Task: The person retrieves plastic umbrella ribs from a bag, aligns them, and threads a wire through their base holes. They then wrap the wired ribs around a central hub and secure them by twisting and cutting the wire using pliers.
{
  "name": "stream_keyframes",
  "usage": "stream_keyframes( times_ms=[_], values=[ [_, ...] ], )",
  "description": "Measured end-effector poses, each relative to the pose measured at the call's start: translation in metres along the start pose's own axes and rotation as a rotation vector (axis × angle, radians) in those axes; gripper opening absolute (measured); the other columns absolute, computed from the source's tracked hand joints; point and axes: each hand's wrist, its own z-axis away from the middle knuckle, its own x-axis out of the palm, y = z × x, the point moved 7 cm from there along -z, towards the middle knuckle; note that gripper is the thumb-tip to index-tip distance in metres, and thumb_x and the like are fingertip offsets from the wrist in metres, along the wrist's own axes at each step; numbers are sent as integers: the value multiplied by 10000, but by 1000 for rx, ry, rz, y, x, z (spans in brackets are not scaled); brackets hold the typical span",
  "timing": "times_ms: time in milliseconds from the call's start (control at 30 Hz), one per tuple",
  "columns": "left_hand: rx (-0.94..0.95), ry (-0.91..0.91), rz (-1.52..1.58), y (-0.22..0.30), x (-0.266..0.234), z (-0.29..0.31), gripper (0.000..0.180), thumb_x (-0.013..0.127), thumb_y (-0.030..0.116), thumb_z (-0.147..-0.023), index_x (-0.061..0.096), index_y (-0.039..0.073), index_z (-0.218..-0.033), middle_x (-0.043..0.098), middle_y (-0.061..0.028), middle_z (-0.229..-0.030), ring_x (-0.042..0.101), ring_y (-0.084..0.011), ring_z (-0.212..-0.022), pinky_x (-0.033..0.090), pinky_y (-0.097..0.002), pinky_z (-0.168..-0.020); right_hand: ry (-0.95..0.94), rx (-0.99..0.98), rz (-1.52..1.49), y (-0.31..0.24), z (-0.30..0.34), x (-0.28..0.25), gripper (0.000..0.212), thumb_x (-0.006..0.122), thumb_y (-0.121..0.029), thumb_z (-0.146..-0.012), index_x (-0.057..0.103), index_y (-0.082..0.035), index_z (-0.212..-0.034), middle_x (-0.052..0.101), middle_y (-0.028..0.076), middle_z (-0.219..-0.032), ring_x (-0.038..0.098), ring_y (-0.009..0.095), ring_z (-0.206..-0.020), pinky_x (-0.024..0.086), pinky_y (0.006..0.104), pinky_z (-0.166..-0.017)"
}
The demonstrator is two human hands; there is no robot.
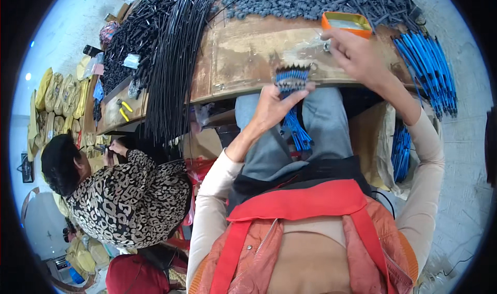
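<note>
Over your lap, at the near edge of the bench (233,50), your left hand (275,105) is wrapped round a bundle of thin blue sticks (292,78). Black toothed ends point up toward the bench; the lower part hangs below your hand, between your knees. Your right hand (357,58) is well apart from the left, over the bench, fingers bent, just beside an orange box (364,33). Motion blur there: can't tell if your fingertips pinch anything or touch the box.

Far side of the bench: a heap of grey parts (279,3). To your left, long black rods (173,71) hang over the edge, with yellow-handled pliers (124,109) lying beyond them. To your right, more blue sticks (427,74) droop off the bench end; below, another blue bunch (401,151) sits in a sack (384,138). Co-worker (129,195) in a patterned top sits left, own hands near the bench, small dark item held.
</note>
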Motion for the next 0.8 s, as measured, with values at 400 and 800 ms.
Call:
stream_keyframes(
  times_ms=[400,800],
  values=[
    [-21,18,146,-6,-8,4,188,633,76,-915,683,8,-1083,697,-59,-1069,622,-112,-996,491,-266,-883,5,-225,109,-43,24,29,312,603,-15,-828,634,-58,-1136,534,104,-826,564,268,-726,458,360,-653],
    [-24,18,112,-6,-8,1,199,651,115,-910,684,14,-1079,704,-56,-1052,617,-91,-961,493,-257,-846,-2,-243,107,-41,26,33,433,560,14,-856,581,-83,-1277,469,98,-841,513,246,-743,428,355,-677]
  ],
)
